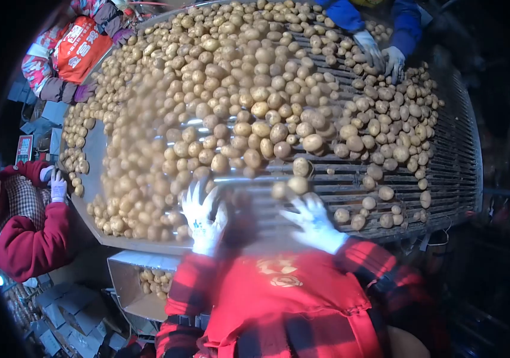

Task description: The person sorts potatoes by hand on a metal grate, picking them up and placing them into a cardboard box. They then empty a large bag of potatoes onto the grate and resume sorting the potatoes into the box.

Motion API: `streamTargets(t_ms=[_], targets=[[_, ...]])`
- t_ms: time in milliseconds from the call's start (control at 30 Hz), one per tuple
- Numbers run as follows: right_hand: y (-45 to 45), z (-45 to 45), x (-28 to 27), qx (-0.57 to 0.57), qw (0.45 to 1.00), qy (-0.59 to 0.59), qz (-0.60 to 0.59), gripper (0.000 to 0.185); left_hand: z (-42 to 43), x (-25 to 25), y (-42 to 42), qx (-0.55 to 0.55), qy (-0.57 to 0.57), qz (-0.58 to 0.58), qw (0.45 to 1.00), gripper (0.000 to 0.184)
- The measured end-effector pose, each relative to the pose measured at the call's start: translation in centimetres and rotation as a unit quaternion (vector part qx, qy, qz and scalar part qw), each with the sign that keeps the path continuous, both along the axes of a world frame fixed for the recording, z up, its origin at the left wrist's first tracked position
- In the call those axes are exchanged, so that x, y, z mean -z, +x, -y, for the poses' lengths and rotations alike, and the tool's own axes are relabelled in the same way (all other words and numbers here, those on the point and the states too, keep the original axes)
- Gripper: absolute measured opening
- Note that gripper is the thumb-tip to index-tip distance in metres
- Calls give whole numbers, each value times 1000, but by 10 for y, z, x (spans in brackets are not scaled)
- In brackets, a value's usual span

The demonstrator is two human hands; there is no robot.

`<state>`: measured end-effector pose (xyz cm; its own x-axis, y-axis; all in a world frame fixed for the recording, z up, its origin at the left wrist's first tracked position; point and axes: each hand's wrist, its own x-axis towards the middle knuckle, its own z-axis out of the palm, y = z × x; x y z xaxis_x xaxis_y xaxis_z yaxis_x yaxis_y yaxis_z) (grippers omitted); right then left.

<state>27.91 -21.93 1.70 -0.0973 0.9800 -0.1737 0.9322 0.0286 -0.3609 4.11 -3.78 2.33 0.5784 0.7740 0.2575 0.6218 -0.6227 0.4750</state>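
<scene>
Both my hands wear white gloves over the near edge of a slatted sorting table (pixel 458 173) covered with potatoes (pixel 261 110). My left hand (pixel 205 219) has its fingers spread beside the heap of potatoes at the left and holds nothing. Fingers apart, my right hand (pixel 314 224) lies over the slats, just below a loose potato (pixel 298 185), and grips nothing. Between my hands the surface is blurred. A few potatoes lie on the slats to the right of my right hand.
A co-worker's gloved hands (pixel 386 59) touch potatoes at the back right. Another co-worker (pixel 76 51) stands at the back left, a third (pixel 31 221) at the left. An open cardboard box (pixel 125 286) with potatoes sits below the table's near left edge.
</scene>
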Motion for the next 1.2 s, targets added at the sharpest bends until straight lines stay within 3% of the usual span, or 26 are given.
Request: streamTargets(t_ms=[67,133,200,267,333,367,400,433,500,533,600,633,667,733,767,833,900,933,967,1000,1033,1067,1100,1133,1167,1200], targets=[[9,28,-14,29,996,78,-40,54,19,7,-16,-1,-67,87,994,36],[17,36,-22,135,987,-3,-90,52,39,4,-22,-15,-138,106,985,33],[14,32,-16,228,967,117,1,56,56,18,-27,-8,-224,130,966,32],[18,15,1,198,976,57,68,52,66,15,-16,23,-217,154,964,29],[21,-17,12,193,969,-54,144,57,69,0,-5,68,-301,165,937,28],[26,-22,14,222,971,-2,85,49,72,-5,3,65,-394,220,890,28],[31,-24,16,221,971,0,85,49,75,-15,7,106,-377,189,901,29],[38,-22,19,302,953,13,-33,44,79,-6,4,124,-421,202,876,33],[48,-10,36,429,870,101,-221,34,83,-1,6,140,-462,217,848,38],[47,-2,32,416,861,139,-257,35,85,-8,13,112,-595,254,755,44],[21,-1,-17,295,881,10,-370,38,90,1,14,102,-719,354,589,50],[15,-2,-36,161,914,-54,-368,43,92,4,14,87,-768,391,499,53],[14,5,-36,125,929,-29,-346,45,88,-7,20,44,-839,434,326,50],[36,-12,-27,154,943,115,-271,42,96,18,9,11,-871,402,281,44],[61,-21,-13,195,955,190,-118,42,92,13,11,-12,-878,407,251,38],[121,-43,18,354,902,234,84,50,89,12,8,-68,-868,419,257,30],[157,-70,18,456,863,188,111,56,88,5,14,-125,-849,422,293,24],[143,-87,16,440,884,93,131,59,85,2,19,-122,-850,418,297,24],[115,-99,11,371,897,89,223,62,82,-2,25,-117,-852,409,304,23],[93,-103,52,330,895,150,259,60,79,-4,31,-110,-857,398,309,22],[65,-105,29,332,924,56,183,59,79,0,36,-92,-855,400,317,22],[43,-95,34,235,921,106,293,57,77,-2,42,-86,-859,393,318,22],[30,-93,21,186,970,-32,153,56,73,-6,47,-48,-858,400,317,23],[12,-79,6,136,965,85,208,55,70,-9,52,-9,-857,407,316,24],[10,-61,2,81,987,104,90,57,71,-3,54,-10,-853,434,291,25],[11,-51,-8,-26,982,135,131,50,69,-13,63,6,-863,453,226,26]])
